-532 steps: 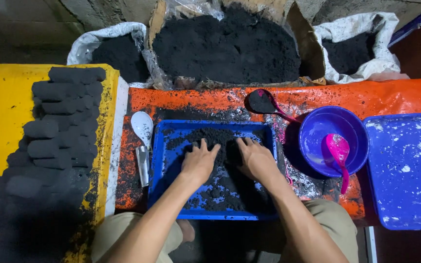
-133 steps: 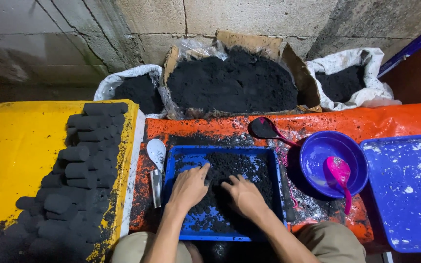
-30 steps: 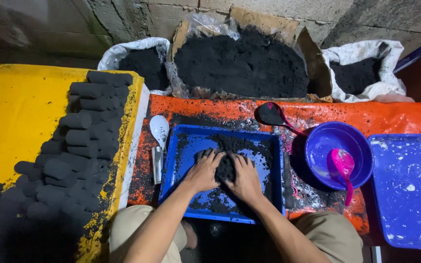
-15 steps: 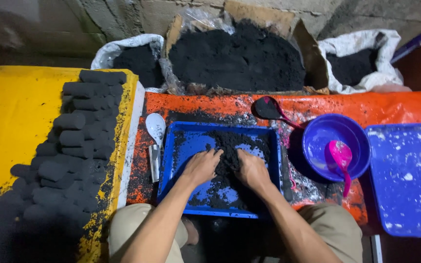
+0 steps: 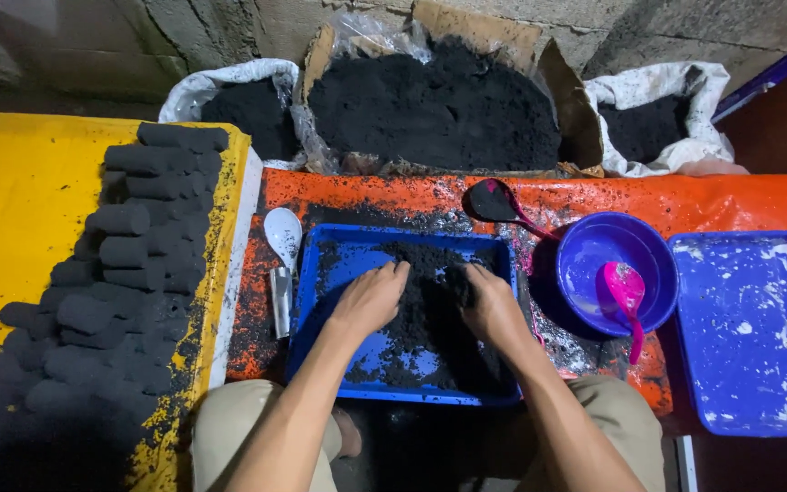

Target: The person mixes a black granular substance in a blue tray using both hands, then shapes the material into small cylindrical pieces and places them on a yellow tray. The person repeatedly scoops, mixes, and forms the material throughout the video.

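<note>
Black powder lies heaped between your left hand and right hand, both loosely open and cupped against its flanks, gripping nothing. You work inside the blue tray, whose bare floor lies just outside your left hand. A white spoon lies past that rim, a purple bowl beyond your right.

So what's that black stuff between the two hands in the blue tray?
In the head view, a heap of damp black powder lies between the left hand and right hand, inside the blue plastic tray.
</note>
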